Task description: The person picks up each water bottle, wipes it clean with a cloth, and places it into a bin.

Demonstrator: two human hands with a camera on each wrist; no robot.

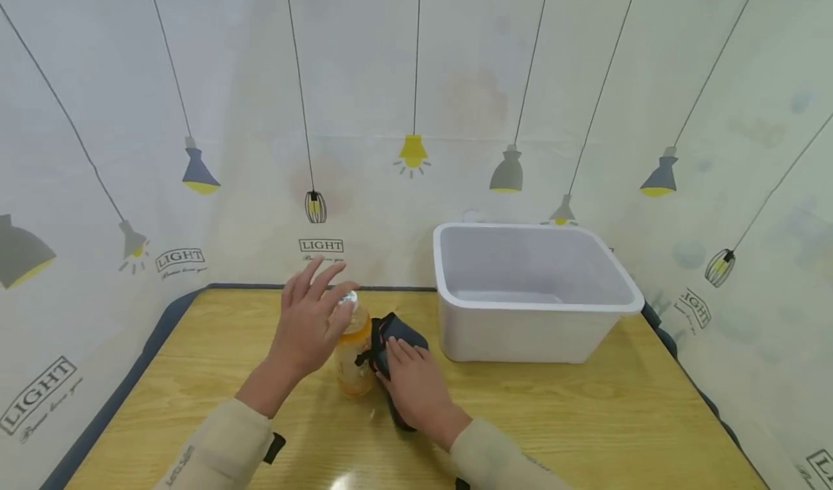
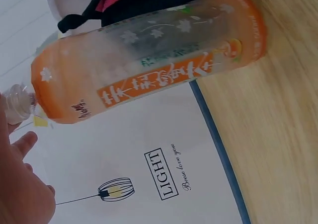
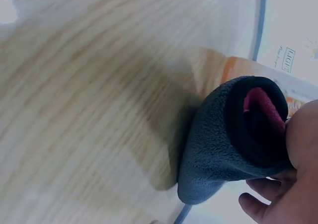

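A clear plastic drink bottle with an orange label (image 1: 354, 360) stands upright on the table, its white cap (image 2: 18, 105) at the top. My left hand (image 1: 306, 324) is beside the cap, with fingers spread upward and the thumb near the bottle's neck. To the right of the bottle, my right hand (image 1: 416, 389) holds a dark fleece item (image 3: 213, 139) with black trim, a pink lining and an opening facing the thumb side. Black straps (image 1: 369, 349) hang from it toward the bottle. The right palm hides part of the item in the head view.
A white plastic bin (image 1: 520, 331) stands on the table at the right, behind my right hand. Light wood-grain tabletop (image 1: 618, 418) spreads around it. A pale wall covering (image 1: 364, 150) printed with hanging lamps encloses the back and both sides.
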